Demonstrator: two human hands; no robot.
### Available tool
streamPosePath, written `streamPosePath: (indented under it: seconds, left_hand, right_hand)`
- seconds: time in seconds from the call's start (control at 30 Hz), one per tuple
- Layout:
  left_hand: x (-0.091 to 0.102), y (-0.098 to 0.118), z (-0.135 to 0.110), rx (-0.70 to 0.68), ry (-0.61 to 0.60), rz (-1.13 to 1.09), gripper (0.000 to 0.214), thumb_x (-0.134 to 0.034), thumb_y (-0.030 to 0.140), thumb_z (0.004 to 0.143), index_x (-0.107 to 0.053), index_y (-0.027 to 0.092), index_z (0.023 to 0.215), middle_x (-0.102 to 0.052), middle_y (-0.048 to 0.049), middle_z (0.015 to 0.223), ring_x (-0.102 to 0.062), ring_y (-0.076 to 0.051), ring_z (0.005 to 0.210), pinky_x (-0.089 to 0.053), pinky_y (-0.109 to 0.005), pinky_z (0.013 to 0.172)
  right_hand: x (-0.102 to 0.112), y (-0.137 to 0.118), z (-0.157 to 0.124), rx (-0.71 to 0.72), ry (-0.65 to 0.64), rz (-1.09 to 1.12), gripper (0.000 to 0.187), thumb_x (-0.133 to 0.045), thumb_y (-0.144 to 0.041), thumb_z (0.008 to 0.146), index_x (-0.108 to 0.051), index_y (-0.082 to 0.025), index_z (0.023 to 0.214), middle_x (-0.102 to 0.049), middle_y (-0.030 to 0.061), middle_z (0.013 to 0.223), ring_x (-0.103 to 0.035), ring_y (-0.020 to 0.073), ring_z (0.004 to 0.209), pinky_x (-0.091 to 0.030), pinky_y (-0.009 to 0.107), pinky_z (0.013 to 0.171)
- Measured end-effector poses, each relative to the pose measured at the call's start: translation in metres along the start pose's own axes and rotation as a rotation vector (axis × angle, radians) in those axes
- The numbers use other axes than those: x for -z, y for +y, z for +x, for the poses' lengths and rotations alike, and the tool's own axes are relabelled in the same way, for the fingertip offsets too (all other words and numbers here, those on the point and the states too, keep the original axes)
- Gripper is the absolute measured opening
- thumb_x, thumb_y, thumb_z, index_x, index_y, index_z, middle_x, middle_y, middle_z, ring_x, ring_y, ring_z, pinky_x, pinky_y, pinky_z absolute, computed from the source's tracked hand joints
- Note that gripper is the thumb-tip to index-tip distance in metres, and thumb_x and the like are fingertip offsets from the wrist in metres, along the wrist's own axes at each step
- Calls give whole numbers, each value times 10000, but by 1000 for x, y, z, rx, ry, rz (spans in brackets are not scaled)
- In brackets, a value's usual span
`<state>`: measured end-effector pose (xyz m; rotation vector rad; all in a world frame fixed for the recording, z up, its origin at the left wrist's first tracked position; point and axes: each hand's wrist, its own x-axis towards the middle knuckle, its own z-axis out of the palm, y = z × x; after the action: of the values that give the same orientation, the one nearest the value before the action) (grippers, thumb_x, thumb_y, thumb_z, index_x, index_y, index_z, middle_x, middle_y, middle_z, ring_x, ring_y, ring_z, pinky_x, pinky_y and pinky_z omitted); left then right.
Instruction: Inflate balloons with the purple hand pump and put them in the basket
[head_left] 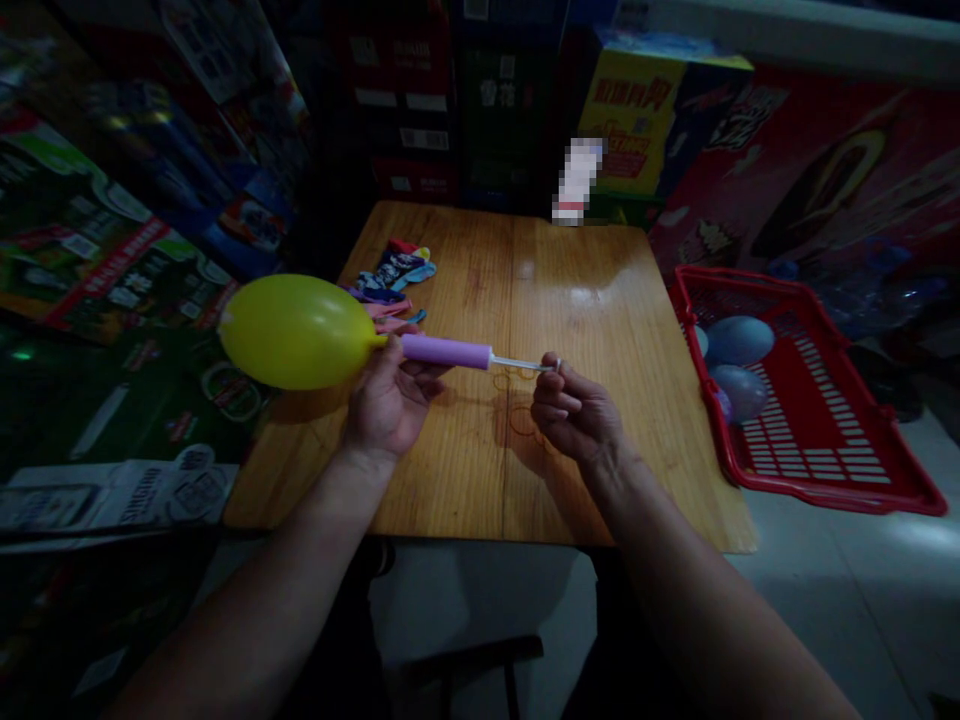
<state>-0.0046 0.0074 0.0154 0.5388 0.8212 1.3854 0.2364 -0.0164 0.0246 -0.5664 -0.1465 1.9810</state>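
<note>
Facing printed cartons (97, 240) along the left side of the frame, mostly green and red, dim and partly blurred. Next, left of centre, holding up an inflated yellow balloon (296, 332) in front of the left edge of a wooden table (450, 490), rounded end toward the left, neck toward the right. Pressing the neck to the left end of a purple pump (450, 352) with the left hand (390, 400), thumb laid along the top, fingers curled together beneath the barrel. Cannot tell how far the neck reaches over the nozzle, hidden by thumb and fingers.

Just beyond the left hand, on the upper left part of the tabletop, seeing a loose pile of flat balloons (397, 265) in red, blue, pink and dark patterns. At top centre, past the far table edge, seeing stacked dark boxes (427, 100).

Across the middle, holding the pump nearly level above the table, thin pale rod (517, 362) showing out of the right end. Under and near the rod, seeing thin rubber bands (511, 420) on the wood. Right of centre, gripping the rod's small white handle (557, 366) with the right hand (574, 408), thumb and fingertips clamped on it, remaining fingers folded close.

At upper right, seeing a yellow and blue box (630, 110). At right, beside the table, seeing a red basket (840, 425) containing pale blue and greyish balloons (742, 340).
</note>
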Motion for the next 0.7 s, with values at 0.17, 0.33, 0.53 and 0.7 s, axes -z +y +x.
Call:
streamPosePath:
  seconds: [0.17,0.33,0.53,0.7]
  left_hand:
    - [-6,-16,-10,67,-68,-6,371,-798,442,902,-683,221,1178,-769,-36,981,-785,-225,842,-599,-254,559]
    - [-6,-15,-5,66,-48,-16,316,-771,423,928,-691,216,1152,-755,-27,938,-782,-206,809,-602,-248,566]
    - [4,7,7,42,-41,-32,308,-775,415,925,-695,207,1138,-760,-42,968,-784,-199,804,-582,-220,554]
    - [4,6,1,11,-42,-43,364,-785,438,916,-675,216,1182,-772,-53,1021,-787,-213,856,-601,-227,560]
  right_hand:
    - [4,21,8,-64,-18,-29,41,-618,-151,1008,-632,-167,1043,-621,-63,700,-275,7,415,-341,112,448]
    - [8,24,14,-68,-24,-20,87,-642,-159,992,-628,-161,1078,-631,-51,720,-300,5,422,-346,111,451]
    - [6,2,6,-65,-16,-65,40,-630,-159,994,-652,-169,1026,-627,-54,705,-295,12,426,-347,115,450]
    - [4,5,4,-14,-8,5,36,-647,-142,983,-658,-176,982,-604,-72,681,-279,11,423,-336,113,446]
